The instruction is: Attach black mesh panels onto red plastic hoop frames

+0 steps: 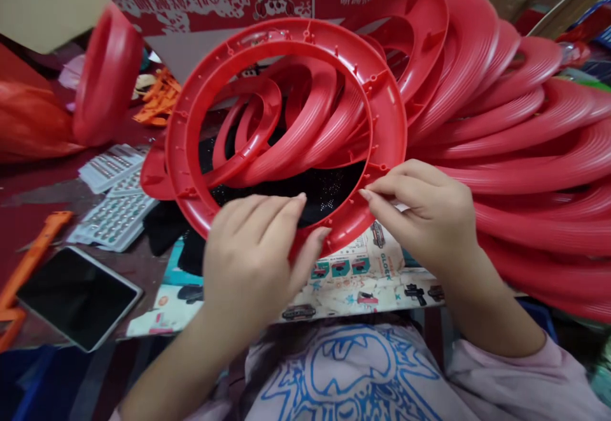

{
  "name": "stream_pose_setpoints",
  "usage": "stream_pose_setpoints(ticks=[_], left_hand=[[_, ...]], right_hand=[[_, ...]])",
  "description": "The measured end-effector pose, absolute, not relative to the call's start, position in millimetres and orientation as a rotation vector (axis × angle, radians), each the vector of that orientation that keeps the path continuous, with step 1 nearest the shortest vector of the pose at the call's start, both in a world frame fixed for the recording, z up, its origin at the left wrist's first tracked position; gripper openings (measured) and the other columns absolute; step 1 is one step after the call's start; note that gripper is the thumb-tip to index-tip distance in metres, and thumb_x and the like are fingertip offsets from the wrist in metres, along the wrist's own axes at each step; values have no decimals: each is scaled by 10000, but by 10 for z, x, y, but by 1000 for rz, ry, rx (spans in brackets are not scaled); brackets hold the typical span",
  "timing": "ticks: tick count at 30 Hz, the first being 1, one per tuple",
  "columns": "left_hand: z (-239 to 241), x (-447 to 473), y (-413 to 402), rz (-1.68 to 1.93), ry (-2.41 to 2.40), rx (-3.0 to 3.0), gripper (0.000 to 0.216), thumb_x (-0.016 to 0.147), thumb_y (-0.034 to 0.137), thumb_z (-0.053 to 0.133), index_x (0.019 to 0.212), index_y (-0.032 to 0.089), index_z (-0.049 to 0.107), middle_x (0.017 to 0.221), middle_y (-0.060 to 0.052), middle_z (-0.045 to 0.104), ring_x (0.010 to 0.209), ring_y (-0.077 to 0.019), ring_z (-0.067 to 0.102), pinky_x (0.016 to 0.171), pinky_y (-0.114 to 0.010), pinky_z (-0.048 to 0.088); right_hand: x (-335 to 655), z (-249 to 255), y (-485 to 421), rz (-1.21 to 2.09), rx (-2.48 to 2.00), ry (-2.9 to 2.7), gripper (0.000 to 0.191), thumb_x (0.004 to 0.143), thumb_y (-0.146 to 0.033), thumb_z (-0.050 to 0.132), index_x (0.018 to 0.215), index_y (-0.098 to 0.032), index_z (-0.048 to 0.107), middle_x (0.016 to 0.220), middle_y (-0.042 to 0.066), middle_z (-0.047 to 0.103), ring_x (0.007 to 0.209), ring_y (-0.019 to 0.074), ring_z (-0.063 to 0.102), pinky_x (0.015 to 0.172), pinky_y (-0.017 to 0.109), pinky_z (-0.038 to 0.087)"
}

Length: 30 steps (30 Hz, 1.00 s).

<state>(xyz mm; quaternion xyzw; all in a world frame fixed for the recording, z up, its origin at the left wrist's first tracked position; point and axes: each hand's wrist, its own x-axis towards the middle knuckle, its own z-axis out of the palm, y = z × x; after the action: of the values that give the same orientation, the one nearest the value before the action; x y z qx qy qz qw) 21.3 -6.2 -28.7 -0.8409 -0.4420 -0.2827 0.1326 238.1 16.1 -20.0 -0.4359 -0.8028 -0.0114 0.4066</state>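
Observation:
A red plastic ring [389,125] is tilted up in front of me, its hollow side with small pegs and ribs facing me. My left hand [258,249] is closed over the ring's lower rim, thumb in front. At the ring's lower right, my right hand [424,211] has thumb and forefinger pinched together against the inner face. Whatever lies between those fingertips is too small or hidden to make out. Behind the ring, more red rings [305,135] show through its opening, above a black cloth [329,192].
A big heap of red rings [525,154] fills the right side. At the left are trays of small shiny parts [112,217], a dark-screened tablet [79,297], orange plastic pieces [35,255] and another red ring [107,77]. A printed sheet [382,281] covers the front edge; cartons [210,1] stand behind.

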Motion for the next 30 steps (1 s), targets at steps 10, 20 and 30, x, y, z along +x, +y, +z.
stream_pose_setpoints(ticks=[10,20,30], left_hand=[[-608,656,-216,-1169,-1411,-2439,156,922,143,536,1011,111,661,913,-63,763,724,-174,714,607,-274,512],[-450,227,-332,-745,-1210,-2725,219,931,157,472,837,139,669,702,-37,712,578,-160,657,491,-262,459],[-415,135,-302,-664,-1025,-2834,200,928,115,470,857,121,658,715,-46,713,571,-162,649,474,-279,457]], right_hand=[[2426,-222,10,-138,-1050,-2194,200,908,-163,568,739,-172,675,737,34,685,682,138,623,621,266,475],[2548,-130,-160,-183,-857,-2589,133,899,-167,596,828,-157,709,726,38,690,632,172,573,593,339,371],[2564,-102,-120,-22,-961,-2525,212,905,-223,587,744,-148,703,687,47,632,645,185,524,626,362,365]])
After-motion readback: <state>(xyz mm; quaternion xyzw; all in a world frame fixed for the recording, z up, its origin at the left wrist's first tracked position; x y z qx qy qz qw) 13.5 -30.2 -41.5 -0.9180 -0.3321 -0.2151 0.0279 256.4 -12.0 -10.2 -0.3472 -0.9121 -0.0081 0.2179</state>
